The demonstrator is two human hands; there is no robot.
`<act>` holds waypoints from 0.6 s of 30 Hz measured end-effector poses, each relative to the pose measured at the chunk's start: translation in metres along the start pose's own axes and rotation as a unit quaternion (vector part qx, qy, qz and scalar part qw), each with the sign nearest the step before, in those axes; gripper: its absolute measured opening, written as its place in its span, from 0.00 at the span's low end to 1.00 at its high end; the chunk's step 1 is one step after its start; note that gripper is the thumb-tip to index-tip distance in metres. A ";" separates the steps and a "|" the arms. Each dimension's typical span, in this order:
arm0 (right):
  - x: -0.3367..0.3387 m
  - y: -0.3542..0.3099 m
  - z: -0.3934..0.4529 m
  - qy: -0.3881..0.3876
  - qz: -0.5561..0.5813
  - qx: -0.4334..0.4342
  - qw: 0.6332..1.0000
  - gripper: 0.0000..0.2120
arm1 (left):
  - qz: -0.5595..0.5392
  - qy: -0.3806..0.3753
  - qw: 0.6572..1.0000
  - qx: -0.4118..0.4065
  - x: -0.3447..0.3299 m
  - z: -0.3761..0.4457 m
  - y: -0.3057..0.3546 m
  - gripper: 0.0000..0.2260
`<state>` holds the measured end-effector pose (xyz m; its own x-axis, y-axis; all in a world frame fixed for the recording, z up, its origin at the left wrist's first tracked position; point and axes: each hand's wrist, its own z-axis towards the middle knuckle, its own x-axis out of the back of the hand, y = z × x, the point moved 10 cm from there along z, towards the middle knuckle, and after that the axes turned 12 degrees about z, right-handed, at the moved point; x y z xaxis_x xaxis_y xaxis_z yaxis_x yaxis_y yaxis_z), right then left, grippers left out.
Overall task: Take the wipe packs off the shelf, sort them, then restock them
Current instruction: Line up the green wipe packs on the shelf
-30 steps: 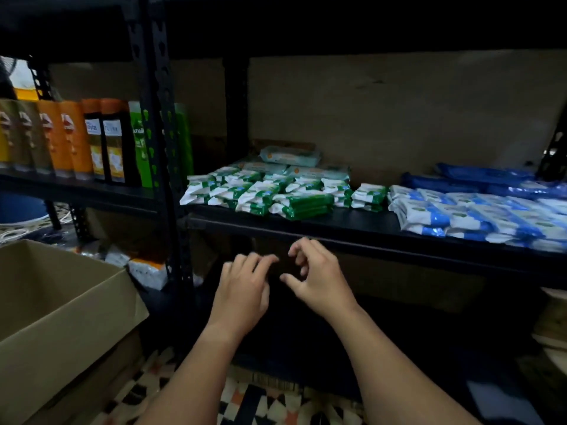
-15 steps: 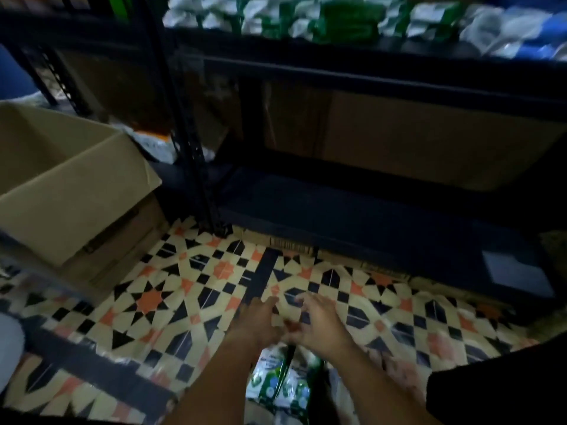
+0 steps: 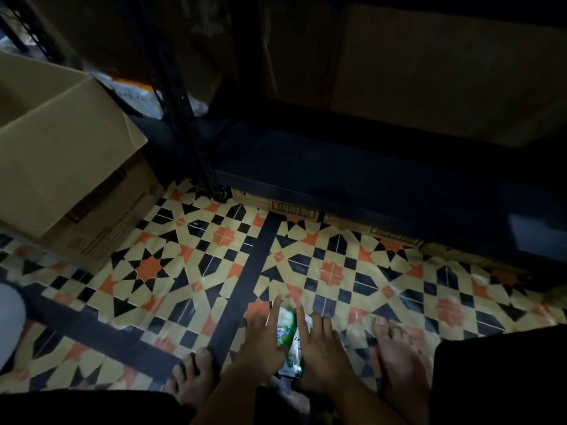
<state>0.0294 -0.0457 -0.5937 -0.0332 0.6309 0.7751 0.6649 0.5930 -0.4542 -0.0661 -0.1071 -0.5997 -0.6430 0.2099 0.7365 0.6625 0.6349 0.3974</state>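
Note:
Green-and-white wipe packs (image 3: 287,335) lie on the patterned floor between my bare feet, mostly covered by my hands. My left hand (image 3: 263,338) lies flat along their left side with its fingers straight. On their right side my right hand (image 3: 320,348) rests with its index finger stretched forward over the top pack. How many packs there are is hidden. The stocked shelf is out of view.
An open cardboard box (image 3: 61,142) stands at the left on the tiled floor (image 3: 190,265). A black shelf post (image 3: 181,111) and the dark bottom shelf (image 3: 352,173) run across ahead. My feet (image 3: 399,357) flank the packs.
The view has dropped from the stocked shelf to the floor. Both hands came down from the shelf edge and now rest on wipe packs on the floor.

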 end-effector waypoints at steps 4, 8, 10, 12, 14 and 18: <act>0.004 0.003 -0.001 0.009 0.017 0.005 1.000 0.68 | -0.059 0.022 0.998 -0.018 -0.002 0.013 -0.002 0.39; 0.017 0.013 0.000 0.016 0.024 -0.007 1.000 0.69 | -0.138 -0.014 0.988 -0.063 0.010 0.012 0.022 0.41; 0.038 0.015 0.002 0.032 0.036 -0.014 0.999 0.70 | -0.138 0.004 0.989 -0.060 0.030 0.012 0.033 0.43; 0.068 0.014 0.002 0.052 0.052 -0.018 0.997 0.70 | -0.168 0.007 0.982 -0.086 0.049 0.017 0.049 0.46; 0.104 0.013 0.000 0.086 0.080 -0.013 0.993 0.68 | -0.199 0.022 0.971 -0.127 0.075 0.019 0.074 0.47; 0.187 0.007 -0.014 0.186 0.078 0.027 0.979 0.56 | -0.256 0.071 0.944 -0.198 0.136 0.018 0.127 0.48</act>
<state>0.0377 0.0692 -0.4460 0.3467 0.4964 0.7959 0.5990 0.5358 -0.5951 -0.0760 0.0157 -0.4588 -0.8780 -0.1684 0.4481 0.3894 0.2933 0.8731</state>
